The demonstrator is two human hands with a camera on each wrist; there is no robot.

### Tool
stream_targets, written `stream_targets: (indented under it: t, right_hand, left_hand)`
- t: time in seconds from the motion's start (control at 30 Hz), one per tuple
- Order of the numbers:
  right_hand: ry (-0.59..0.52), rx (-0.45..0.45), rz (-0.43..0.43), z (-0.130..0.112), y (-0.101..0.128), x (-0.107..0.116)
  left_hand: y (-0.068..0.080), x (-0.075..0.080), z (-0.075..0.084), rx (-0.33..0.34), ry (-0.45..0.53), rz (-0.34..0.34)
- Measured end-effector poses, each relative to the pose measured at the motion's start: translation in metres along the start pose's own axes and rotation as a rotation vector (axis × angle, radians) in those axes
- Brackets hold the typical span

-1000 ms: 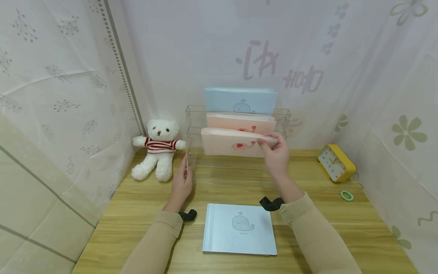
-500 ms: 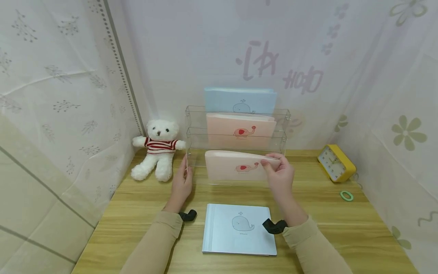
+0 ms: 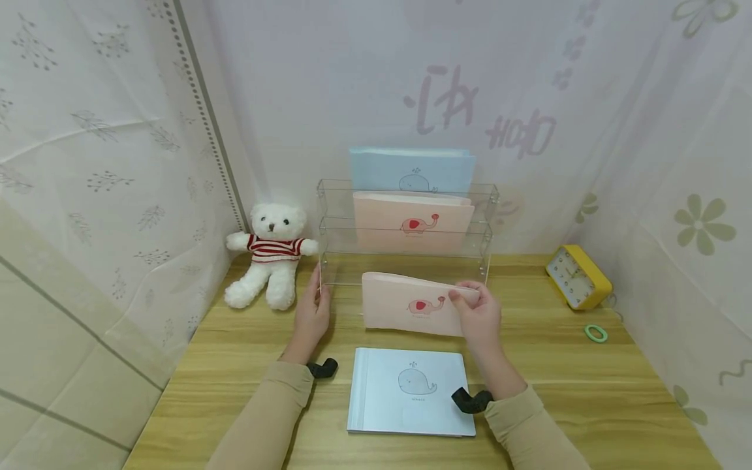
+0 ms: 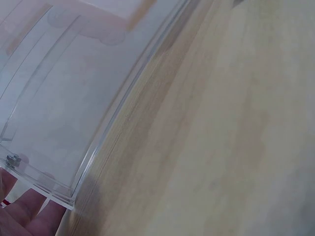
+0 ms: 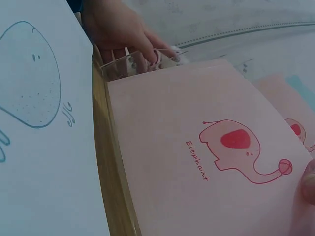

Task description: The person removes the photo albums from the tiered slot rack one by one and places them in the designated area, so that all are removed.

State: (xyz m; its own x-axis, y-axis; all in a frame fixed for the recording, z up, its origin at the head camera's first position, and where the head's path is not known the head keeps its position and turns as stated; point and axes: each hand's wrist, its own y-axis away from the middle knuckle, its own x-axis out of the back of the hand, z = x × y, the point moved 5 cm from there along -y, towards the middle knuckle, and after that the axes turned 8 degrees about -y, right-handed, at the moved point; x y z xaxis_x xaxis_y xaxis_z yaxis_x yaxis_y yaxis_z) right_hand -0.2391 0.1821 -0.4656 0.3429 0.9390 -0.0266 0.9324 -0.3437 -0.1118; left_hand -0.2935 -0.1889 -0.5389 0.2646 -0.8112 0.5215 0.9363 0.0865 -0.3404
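My right hand (image 3: 478, 313) pinches a pink elephant booklet (image 3: 411, 303) at its right edge, thumb in front. The booklet is upright and slightly tilted, at the low front of a clear acrylic rack (image 3: 405, 245). In the right wrist view the booklet's cover (image 5: 231, 142) shows a red elephant and the word "Elephant". My left hand (image 3: 313, 316) holds the rack's left side; in the left wrist view its fingers (image 4: 27, 209) lie by the clear side panel. Another pink elephant booklet (image 3: 382, 219) stands in the middle tier, and a blue whale booklet (image 3: 376, 170) in the top tier.
A light-blue whale book (image 3: 411, 414) lies flat on the wooden table (image 3: 558, 365) between my forearms. To the rack's left sits a white teddy bear (image 3: 273, 261) in a striped shirt. A yellow clock (image 3: 578, 277) and a green ring (image 3: 596, 333) are on the right.
My right hand has lowered the pink booklet toward me, from in front of the middle tier to the rack's low front. My left hand stays at the rack's side.
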Motion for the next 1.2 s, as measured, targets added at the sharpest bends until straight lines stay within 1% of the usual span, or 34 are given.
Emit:
stream_targets:
  t: [0.23,0.4,0.53,0.77,0.9,1.1,1.2]
  right_hand:
    - [0.053,-0.047,-0.039,0.013,-0.002,-0.001]
    - [0.062,-0.063,-0.058,0.020,-0.005,-0.002]
    - [0.072,-0.064,-0.104,0.023,-0.007,-0.003]
    - [0.144,-0.015,-0.185,0.025,-0.010,0.003]
    - [0.190,0.029,-0.234,0.028,-0.015,0.006]
    - [0.220,0.040,-0.302,0.030,-0.018,0.009]
    - [0.231,0.065,-0.323,0.034,-0.019,0.010]
  left_hand:
    - [-0.001,0.000,0.000,0.015,-0.010,-0.003]
    - [-0.002,0.003,-0.001,0.021,-0.021,-0.014]
    - [-0.002,0.003,-0.001,0.019,-0.025,-0.012]
    - [-0.001,-0.001,0.001,0.002,0.008,-0.022]
    - [0.000,-0.002,0.001,0.006,0.004,-0.009]
    - [-0.001,-0.001,-0.003,0.006,-0.022,0.001]
    - [-0.001,-0.001,-0.004,0.003,-0.029,0.006]
